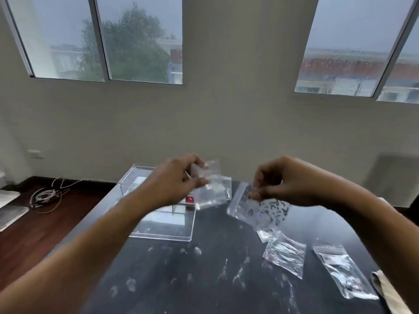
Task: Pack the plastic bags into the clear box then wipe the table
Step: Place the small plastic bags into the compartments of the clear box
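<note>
While both hands are raised above the dark table point(204, 279), I read this as the gathering part of the packing; my left hand point(179, 180) pinches a small stack of clear plastic bags point(213, 189) between thumb and fingertips, holding it just over the far right corner of the clear box point(158, 209), presumably so the bundle can drop straight in; my right hand point(288, 180) has its fingertips pressed together on the zip edge of another bag point(260, 209), one with small dark pieces inside, so it hangs slanted and clear of the tabletop; holding it by the seal probably keeps the contents settled at the bottom.

As for the box, it sits open on the left part of the table, below my left forearm; I can see a red label on its far wall and what looks like a thin divider inside, but whether any bag already lies in it I cannot tell, since the walls and bags are equally transparent.

Two more bags wait flat on the table at my right: one crinkled bag point(283, 254) and, just beside it, a longer bag point(342, 270); a beige cloth point(390, 291) lies at the right edge, likely meant for the wiping; pale smears point(235, 271) mark the near tabletop, so the wiping is not yet done.
</note>
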Demonstrator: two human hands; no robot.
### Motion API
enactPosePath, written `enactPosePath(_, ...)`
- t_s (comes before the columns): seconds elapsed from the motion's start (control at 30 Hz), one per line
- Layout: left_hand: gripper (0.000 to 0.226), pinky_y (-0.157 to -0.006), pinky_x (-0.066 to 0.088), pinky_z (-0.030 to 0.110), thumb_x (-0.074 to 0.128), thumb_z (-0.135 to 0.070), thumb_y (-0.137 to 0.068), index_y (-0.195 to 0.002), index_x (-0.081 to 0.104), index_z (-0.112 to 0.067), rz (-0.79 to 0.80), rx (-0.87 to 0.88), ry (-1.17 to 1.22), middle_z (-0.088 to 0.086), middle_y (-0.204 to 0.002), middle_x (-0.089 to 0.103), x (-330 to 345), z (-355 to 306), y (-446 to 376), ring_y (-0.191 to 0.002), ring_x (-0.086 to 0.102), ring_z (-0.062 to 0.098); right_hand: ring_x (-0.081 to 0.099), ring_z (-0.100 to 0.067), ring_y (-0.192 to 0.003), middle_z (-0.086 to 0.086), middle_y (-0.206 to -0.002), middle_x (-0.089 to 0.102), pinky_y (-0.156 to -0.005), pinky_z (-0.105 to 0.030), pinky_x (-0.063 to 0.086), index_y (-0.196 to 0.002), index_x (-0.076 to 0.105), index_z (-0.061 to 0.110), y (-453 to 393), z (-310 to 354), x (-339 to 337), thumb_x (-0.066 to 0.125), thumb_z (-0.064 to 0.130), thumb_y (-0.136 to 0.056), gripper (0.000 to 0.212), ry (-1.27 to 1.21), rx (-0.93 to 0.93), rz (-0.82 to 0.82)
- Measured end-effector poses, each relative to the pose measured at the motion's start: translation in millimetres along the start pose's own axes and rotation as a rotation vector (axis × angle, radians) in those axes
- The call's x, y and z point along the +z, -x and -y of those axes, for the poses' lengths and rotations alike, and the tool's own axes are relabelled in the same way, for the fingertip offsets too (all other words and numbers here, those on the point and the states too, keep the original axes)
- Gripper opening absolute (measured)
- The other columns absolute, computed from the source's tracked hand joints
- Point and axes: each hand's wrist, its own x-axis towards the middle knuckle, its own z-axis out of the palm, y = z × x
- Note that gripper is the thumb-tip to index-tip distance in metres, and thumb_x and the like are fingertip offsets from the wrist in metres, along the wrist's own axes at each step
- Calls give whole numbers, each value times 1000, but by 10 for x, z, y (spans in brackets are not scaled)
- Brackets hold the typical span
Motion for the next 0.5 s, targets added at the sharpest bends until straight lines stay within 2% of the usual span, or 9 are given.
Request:
enactPosePath(0.07, 19, -61, 47, 24, 78, -40, -84, -99, 67, -36, -81, -39, -11, -13, -66, 63, -246, 195, -161, -56, 57, 7, 61, -11, -56, 4, -72, 78, -61, -26, 49, -83, 75, 15, -267, 64, 44, 84, 23, -83, 12, -143, 16, -101)
enactPosePath(0.13, 16, -66, 47, 28, 75, -40, -87, -101, 68, -36, -101, -79, -80, -12, -71, 65, -464, 402, -318, -62, 59, 9, 60, -13, -52, -1, -70, 77, -54, -25, 49, -84, 72, 7, -569, 143, 168, 83, 15, -85, 13, -308, 66, -156)
enactPosePath(0.2, 29, -71, 51, 32, 71, -45, -89, -113, 66, -30, -75, -123, -198, -6, -79, 66, -622, 576, -458, -71, 62, 14, 60, -15, -47, -7, -70, 74, -46, -24, 48, -85, 68, 5, -885, 242, 349, 81, 10, -86, 14, -434, 125, -166)
enactPosePath(0.3, 41, -63, 42, 30, 72, -47, -88, -123, 62, -27, 7, -206, -267, -3, -72, 63, -658, 744, -597, -66, 57, 13, 59, -16, -40, -15, -73, 71, -40, -24, 51, -91, 66, -2, -1332, 327, 643, 80, 4, -86, 16, -539, 217, -217)
enactPosePath(0.37, 44, -59, 38, 28, 72, -48, -88, -125, 60, -27, 79, -234, -287, -3, -71, 65, -579, 810, -630, -64, 56, 12, 63, -16, -41, -14, -73, 74, -42, -25, 54, -89, 70, -4, -1568, 319, 826, 82, 7, -84, 18, -498, 256, -270)
enactPosePath(0.43, 47, -62, 38, 29, 71, -47, -89, -129, 58, -27, 151, -248, -329, -5, -78, 66, -486, 853, -619, -67, 55, 11, 72, -18, -53, -8, -67, 76, -53, -30, 59, -72, 74, 4, -1701, 282, 967, 86, 16, -79, 18, -310, 267, -293)
enactPosePath(0.5, 50, -71, 38, 30, 68, -44, -92, -136, 54, -25, 207, -253, -375, -9, -78, 56, -410, 884, -579, -75, 52, 16, 74, -24, -68, -7, -66, 75, -67, -38, 62, -65, 73, 8, -1736, 268, 1065, 85, 22, -74, 20, -151, 270, -300)
